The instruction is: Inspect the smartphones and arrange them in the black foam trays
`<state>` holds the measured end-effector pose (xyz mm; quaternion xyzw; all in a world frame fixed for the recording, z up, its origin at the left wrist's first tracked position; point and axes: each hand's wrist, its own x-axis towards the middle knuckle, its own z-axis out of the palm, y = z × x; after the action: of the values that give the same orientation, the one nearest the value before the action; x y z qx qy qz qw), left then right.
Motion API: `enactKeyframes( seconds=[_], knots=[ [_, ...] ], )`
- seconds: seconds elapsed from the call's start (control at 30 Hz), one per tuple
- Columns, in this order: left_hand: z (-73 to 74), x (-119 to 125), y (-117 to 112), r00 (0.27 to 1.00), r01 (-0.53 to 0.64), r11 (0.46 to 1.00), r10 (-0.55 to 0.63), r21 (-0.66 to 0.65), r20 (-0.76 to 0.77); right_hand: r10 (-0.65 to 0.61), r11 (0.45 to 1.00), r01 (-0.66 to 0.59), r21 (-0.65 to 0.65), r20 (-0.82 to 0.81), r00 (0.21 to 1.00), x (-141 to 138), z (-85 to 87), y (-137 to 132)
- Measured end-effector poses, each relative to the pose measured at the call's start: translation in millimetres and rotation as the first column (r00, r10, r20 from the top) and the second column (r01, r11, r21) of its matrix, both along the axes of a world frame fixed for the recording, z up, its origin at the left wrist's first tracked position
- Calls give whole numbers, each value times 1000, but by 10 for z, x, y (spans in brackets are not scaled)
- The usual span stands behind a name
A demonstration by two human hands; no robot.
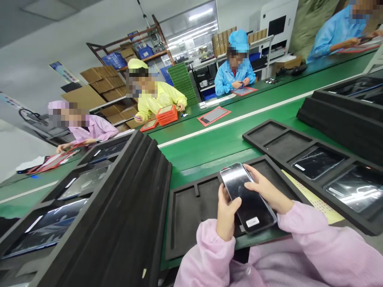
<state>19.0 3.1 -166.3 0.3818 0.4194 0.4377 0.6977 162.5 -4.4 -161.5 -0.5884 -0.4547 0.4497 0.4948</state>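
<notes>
A black smartphone (249,199) with a small white label near its lower end is held between my two hands. My left hand (226,209) grips its left edge, the thumb lying over the screen. On the opposite edge, my right hand (266,189) is closed around the upper part, its thumb also on the glass. Beneath the phone lies a black foam tray (191,215) with recessed compartments. To the right, another foam tray (269,137) carries phones, one of them a labelled phone (318,161), in its compartments.
A tall stack of foam trays (128,199) with phones on top stands at my left. More stacked trays (338,123) are at the right. A yellow sheet (314,197) lies partly under the right tray. Across the green bench (203,139), several co-workers handle parts near red-framed panels (214,115).
</notes>
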Motion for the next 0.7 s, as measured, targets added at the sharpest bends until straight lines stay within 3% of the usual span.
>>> enactKeyframes(
  seconds=[0.07,0.13,0.27,0.33,0.4,0.5,0.63,0.7],
  knots=[
    [94,16,-129,953,200,945,-127,-258,275,20,990,-11,138,-67,998,-89,26,-208],
    [180,-2,-273,907,320,862,-158,-393,391,41,964,-30,265,-33,999,-126,45,-391],
    [301,-74,-482,890,312,907,-174,-284,421,-27,926,-115,360,365,931,19,193,-508],
    [355,-91,-531,885,352,902,-235,-248,401,-56,915,-156,373,499,865,110,361,-447],
    [410,-92,-556,887,394,883,-294,-254,355,-10,887,-276,370,614,790,150,556,-362],
    [472,-88,-565,898,407,878,-333,-251,288,4,791,-475,386,773,634,120,771,-281],
    [467,-108,-554,911,386,896,-334,-219,240,-283,668,-526,527,833,475,60,848,-354],
    [444,-124,-554,917,372,899,-318,-232,241,-325,607,-586,536,841,433,59,868,-474]
  ],
)
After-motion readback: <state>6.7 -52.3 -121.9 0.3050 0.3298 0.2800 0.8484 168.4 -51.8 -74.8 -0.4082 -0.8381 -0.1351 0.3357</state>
